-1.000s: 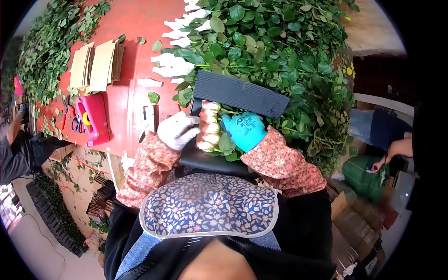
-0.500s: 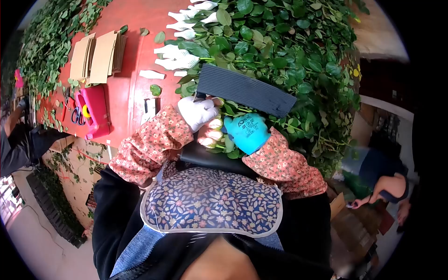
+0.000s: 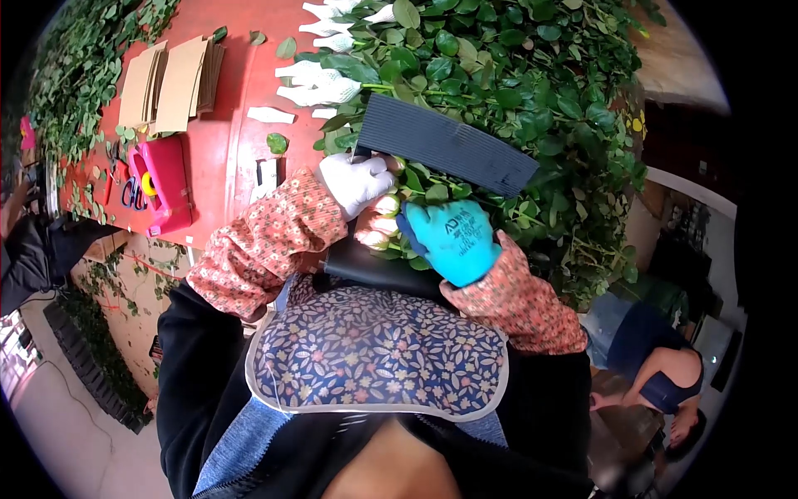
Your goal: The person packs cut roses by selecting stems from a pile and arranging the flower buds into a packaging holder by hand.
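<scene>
My left hand, in a white glove, is closed at the top of a small bunch of pale pink and cream roses, beside the end of a dark ribbed board. Its fingers are curled, with the tips partly hidden by the blooms and board. Just right of the rose heads, my right hand, in a teal glove, is closed around the stems and leaves below the blooms. The ribbed board lies tilted over the greenery above both hands.
White-netted rose heads lie along a large pile of leafy stems. On the red table are cardboard sheets, a pink holder and scissors. A person bends at lower right.
My right hand has shifted slightly right and down beside the roses, and my left hand slightly up. The co-worker at lower right has moved and bends lower.
</scene>
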Demonstrator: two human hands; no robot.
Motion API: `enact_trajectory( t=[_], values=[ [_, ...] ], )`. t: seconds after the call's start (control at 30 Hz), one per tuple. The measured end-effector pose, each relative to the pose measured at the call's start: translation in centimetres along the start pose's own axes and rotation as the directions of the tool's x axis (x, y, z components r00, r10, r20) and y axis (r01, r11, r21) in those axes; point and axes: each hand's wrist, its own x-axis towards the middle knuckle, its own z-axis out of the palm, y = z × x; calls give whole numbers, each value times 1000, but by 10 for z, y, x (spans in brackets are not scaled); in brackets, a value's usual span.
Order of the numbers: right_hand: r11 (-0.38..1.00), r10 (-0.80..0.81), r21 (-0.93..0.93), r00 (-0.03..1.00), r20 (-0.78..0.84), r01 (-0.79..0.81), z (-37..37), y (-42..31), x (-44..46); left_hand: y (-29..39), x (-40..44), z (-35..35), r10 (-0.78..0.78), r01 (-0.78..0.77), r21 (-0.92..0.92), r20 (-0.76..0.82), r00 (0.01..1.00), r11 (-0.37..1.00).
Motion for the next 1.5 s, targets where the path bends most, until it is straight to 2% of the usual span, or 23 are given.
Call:
enact_trajectory(
  t=[0.1, 0.2, 0.27, 0.3, 0.33, 0.4, 0.43, 0.47, 0.5, 0.57, 0.6, 0.63, 0.67, 0.7, 0.8, 0.83, 0.87, 1.07, 1.2, 1.33, 1.4, 1.43, 1.5],
  values=[
    [1000, 26, -13, 991, 134, -25, -2, -6, -16, -1, 0, 3, -17, 17, 0, 36, 999, 1000],
    [991, -134, -7, 981, 139, 136, -3, -10, -22, 0, -2, 0, 25, -26, -24, -67, 997, 999],
    [987, -120, 132, 972, 203, 94, 5, -4, -22, 4, -7, -7, -5, 2, 138, 20, 1000, 990],
    [964, -105, 263, 958, 268, 32, 9, -2, -21, 4, -10, -13, 10, -9, 0, -74, 997, 1000],
    [963, -109, 266, 957, 269, 35, 11, -1, -18, 3, -19, -22, 20, -19, -21, 45, 999, 1000],
    [970, -124, 239, 931, 343, 41, 14, 0, -13, 9, -30, -30, 85, -57, -392, 55, 995, 918],
    [970, -143, 222, 967, 211, 95, 28, 2, -16, 19, -35, -45, 68, 27, -423, 209, 976, 906],
    [970, -149, 221, 965, 216, 100, 28, 0, -16, 24, -46, -40, -2, 170, -541, 296, 955, 823],
    [868, -33, 485, 963, 267, -105, 26, -1, -14, 21, -50, -35, -44, 286, -677, 351, 935, 678],
    [815, -47, 552, 931, 362, -173, 5, 1, -5, 15, -55, -34, -82, 379, -780, 393, 916, 497],
    [824, -57, 542, 928, 369, -164, -5, 1, -1, 14, -54, -40, -60, 432, -696, 490, 869, 574],
    [929, -55, 366, 960, 273, -51, -12, 1, 0, 15, -54, -42, -52, 476, -603, 584, 810, 640],
    [985, -81, 164, 980, 180, 52, -16, 0, -1, 16, -56, -40, -67, 479, -617, 569, 820, 625],
    [988, -11, 154, 993, 119, -8, -18, -2, 0, 15, -56, -37, -49, 425, -593, 544, 838, 684],
    [999, 1, 35, 973, 232, -9, 12, 0, 2, 16, -55, -36, -47, 369, -614, 476, 878, 698],
    [997, 73, -66, 919, 387, -51, 23, -2, 5, 16, -50, -41, -65, 430, -570, 549, 833, 700],
    [997, 70, -65, 921, 382, -48, 28, 1, 5, 16, -46, -42, -83, 490, -517, 624, 777, 702],
    [998, -8, 61, 991, 137, 0, 29, -3, 12, 15, -48, -36, -41, 417, -527, 584, 811, 741],
    [1000, -16, 22, 985, 170, 13, 41, -7, 17, 18, -48, -35, -88, 509, -513, 639, 764, 691],
    [993, -51, 120, 966, 253, 21, 34, 3, 13, 18, -40, -39, 13, 399, -563, 590, 807, 724],
    [988, -67, 153, 972, 227, 32, 37, 4, 8, 17, -31, -41, -48, 347, -603, 454, 890, 718],
    [989, -81, 141, 949, 304, 39, 36, 3, 9, 18, -26, -50, -82, 281, -449, 413, 907, 848],
    [975, -75, 221, 964, 256, 17, 42, 7, 7, 23, -20, -46, -54, 212, -341, 418, 907, 916]
  ],
)
